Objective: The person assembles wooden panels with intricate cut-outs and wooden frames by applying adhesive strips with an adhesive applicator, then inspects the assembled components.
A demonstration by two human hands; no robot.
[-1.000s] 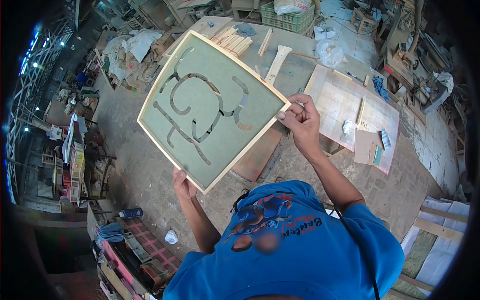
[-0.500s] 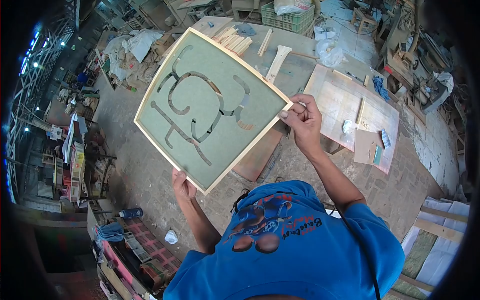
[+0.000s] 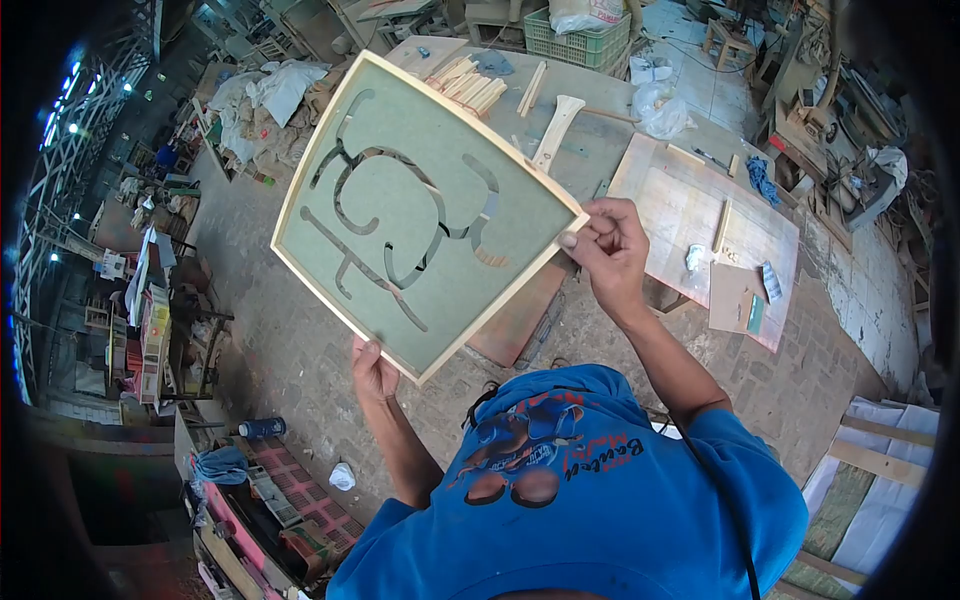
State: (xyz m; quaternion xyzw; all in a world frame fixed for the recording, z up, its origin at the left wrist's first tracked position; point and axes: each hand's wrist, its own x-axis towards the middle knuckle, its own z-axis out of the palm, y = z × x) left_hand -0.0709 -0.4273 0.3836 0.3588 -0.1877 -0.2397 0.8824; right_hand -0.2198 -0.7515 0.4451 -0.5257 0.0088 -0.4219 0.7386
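Observation:
A square green panel (image 3: 395, 215) with curved slots cut through it and a pale wooden frame round its edge is held up in the air, tilted. My left hand (image 3: 374, 374) grips the frame near its bottom corner, thumb on the front face. My right hand (image 3: 612, 255) pinches the right corner, its fingers partly behind the frame. Through the slots, bits of the floor and workshop show. Behind the panel's upper right edge lies a shaped pale wooden piece (image 3: 557, 130) on the table.
Thin wooden sticks (image 3: 468, 88) lie on the table beyond the panel. A worn board (image 3: 685, 220) at the right bears sticks, a blue cloth (image 3: 761, 178) and cardboard (image 3: 735, 300). A green crate (image 3: 575, 42) stands at the back. Sacks (image 3: 265, 105) are piled at the left.
The framed panel has shifted and tilted slightly, its lower corner moving a little right. Both hands have moved slightly right with it and keep their grip.

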